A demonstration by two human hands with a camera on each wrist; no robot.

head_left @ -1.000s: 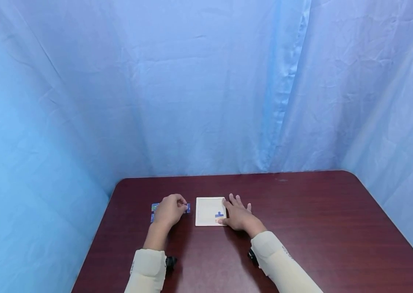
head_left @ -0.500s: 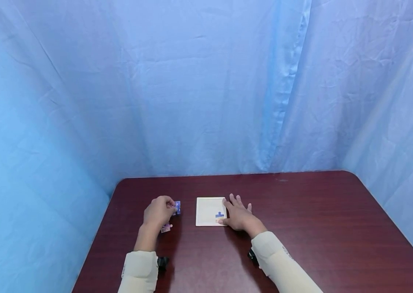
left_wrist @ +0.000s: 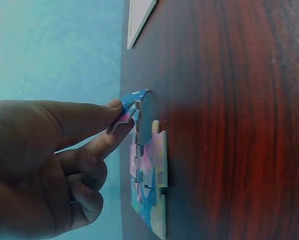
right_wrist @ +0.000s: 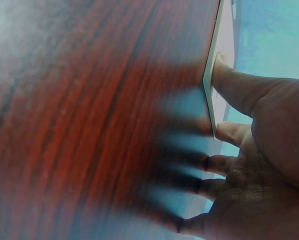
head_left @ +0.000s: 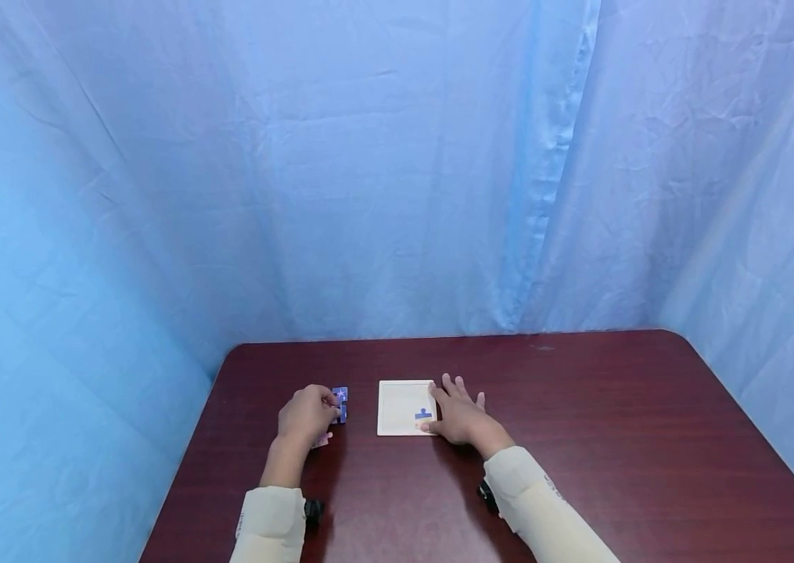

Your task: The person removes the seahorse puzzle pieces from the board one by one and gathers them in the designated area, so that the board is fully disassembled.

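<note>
My left hand [head_left: 307,416] pinches a blue and pink jigsaw puzzle piece [left_wrist: 134,96] between thumb and index finger. The piece is tilted up, just above other puzzle pieces [left_wrist: 160,157] in pink, blue and yellow lying on the table. In the head view a blue piece with a star [head_left: 340,393] shows beyond the fingertips, and a pink piece [head_left: 321,441] is partly covered by the hand. My right hand [head_left: 463,414] rests on the right edge of a white square puzzle tray [head_left: 397,403], fingers spread. One blue and peach piece [head_left: 423,415] lies in the tray's near right corner.
The dark red wooden table [head_left: 594,438] extends to both sides, with rounded far corners. Light blue curtains [head_left: 397,195] hang behind it and at the sides. The left hand hides part of the loose pieces.
My left hand has moved left, away from the tray, then slightly nearer to me. Different loose pieces show around it. The right hand and tray have stayed in place.
</note>
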